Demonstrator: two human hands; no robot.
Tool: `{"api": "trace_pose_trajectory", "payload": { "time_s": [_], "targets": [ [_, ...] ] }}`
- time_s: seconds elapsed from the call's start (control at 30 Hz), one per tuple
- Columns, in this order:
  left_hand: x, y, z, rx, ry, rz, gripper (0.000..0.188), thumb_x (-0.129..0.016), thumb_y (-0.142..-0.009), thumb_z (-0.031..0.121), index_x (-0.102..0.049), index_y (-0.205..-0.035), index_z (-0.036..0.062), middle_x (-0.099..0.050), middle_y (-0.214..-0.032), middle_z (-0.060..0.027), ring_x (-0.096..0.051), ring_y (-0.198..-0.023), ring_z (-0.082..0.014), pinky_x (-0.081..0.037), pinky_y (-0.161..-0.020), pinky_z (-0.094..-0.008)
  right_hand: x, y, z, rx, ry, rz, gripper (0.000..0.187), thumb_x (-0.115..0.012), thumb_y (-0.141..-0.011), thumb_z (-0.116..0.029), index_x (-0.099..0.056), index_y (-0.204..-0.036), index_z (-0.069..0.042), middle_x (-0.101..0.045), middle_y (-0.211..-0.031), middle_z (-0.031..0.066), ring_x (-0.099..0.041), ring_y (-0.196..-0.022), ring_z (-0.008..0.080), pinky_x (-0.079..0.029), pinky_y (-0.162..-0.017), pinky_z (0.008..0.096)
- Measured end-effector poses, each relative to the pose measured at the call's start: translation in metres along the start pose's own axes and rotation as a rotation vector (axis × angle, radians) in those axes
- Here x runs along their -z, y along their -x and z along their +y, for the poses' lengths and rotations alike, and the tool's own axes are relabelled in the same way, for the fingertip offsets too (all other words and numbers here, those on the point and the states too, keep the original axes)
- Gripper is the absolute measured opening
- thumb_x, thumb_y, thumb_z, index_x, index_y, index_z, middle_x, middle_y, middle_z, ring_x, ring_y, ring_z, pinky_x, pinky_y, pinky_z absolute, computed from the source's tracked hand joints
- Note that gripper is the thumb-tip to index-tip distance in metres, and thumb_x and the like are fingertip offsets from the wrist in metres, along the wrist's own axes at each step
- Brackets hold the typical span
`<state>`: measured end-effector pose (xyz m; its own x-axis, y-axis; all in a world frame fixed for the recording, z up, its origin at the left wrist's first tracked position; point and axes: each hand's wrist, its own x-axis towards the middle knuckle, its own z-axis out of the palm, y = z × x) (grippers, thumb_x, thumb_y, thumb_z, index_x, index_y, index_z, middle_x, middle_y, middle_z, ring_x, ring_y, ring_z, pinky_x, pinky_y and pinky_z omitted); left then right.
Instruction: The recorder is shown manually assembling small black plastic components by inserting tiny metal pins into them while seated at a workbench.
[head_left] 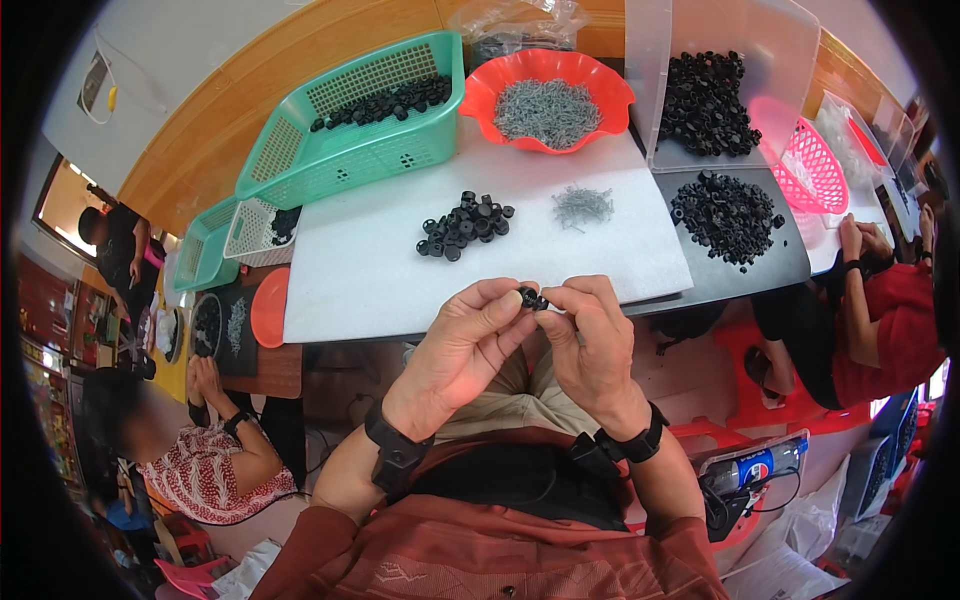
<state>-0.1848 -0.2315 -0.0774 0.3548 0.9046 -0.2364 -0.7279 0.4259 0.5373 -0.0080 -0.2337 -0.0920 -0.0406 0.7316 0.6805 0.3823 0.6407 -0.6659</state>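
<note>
Just over the near edge of the white sheet (350,290), my left hand (450,345) pinches a small round black cap (527,296) between thumb and fingers. My right hand (597,350) closes on a smaller black piece (541,303), which touches the cap or sits right beside it; the fingertips partly cover both. Beyond my hands lies a loose heap of black caps (465,227). To its right is a little pile of thin silvery screws or pins (582,206). A larger mound of small black parts (725,215) rests on the dark tabletop farther right.
At the back stand a green basket (370,160) of black caps, a red scalloped bowl (612,118) of silvery pins and a clear plastic bin (648,100) of black parts. A pink basket (822,160) is at the right. Co-workers sit on both sides.
</note>
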Motion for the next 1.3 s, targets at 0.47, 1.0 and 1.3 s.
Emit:
{"api": "trace_pose_trajectory", "payload": {
  "time_s": [0.47,1.0,1.3],
  "targets": [
    [-0.002,0.001,-0.007,-0.043,-0.123,-0.007,0.019,-0.068,-0.098,0.001,-0.069,-0.117,-0.0018,-0.071,-0.115,-0.0119,-0.07,-0.105,-0.0175,-0.061,-0.096,-0.0304,0.004,0.0,0.001,-0.042,-0.117,0.012,0.023,-0.079,-0.086,-0.006,-0.075,-0.109,-0.005,-0.066,-0.092,0.0103,-0.067,-0.072,0.0228,-0.054,-0.06,0.0327],
    [-0.007,-0.001,-0.016,-0.106,-0.204,-0.009,0.017,-0.067,-0.099,0.005,-0.072,-0.114,-0.002,-0.073,-0.114,-0.0128,-0.071,-0.103,-0.0195,-0.062,-0.095,-0.0327,0.0,0.007,0.013,0.171,0.022,0.089,0.033,-0.079,-0.082,0.004,-0.07,-0.113,-0.004,-0.065,-0.094,0.011,-0.067,-0.067,0.0234,-0.053,-0.053,0.0325],
    [-0.005,0.001,-0.018,-0.147,-0.319,-0.015,0.016,-0.068,-0.098,0.004,-0.073,-0.114,0.0002,-0.074,-0.113,-0.0132,-0.072,-0.102,-0.0196,-0.061,-0.094,-0.0335,0.001,0.009,0.014,0.179,0.038,0.095,0.034,-0.077,-0.082,0.006,-0.07,-0.113,-0.004,-0.066,-0.095,0.0111,-0.068,-0.067,0.0242,-0.054,-0.053,0.0322]
  ]
}}
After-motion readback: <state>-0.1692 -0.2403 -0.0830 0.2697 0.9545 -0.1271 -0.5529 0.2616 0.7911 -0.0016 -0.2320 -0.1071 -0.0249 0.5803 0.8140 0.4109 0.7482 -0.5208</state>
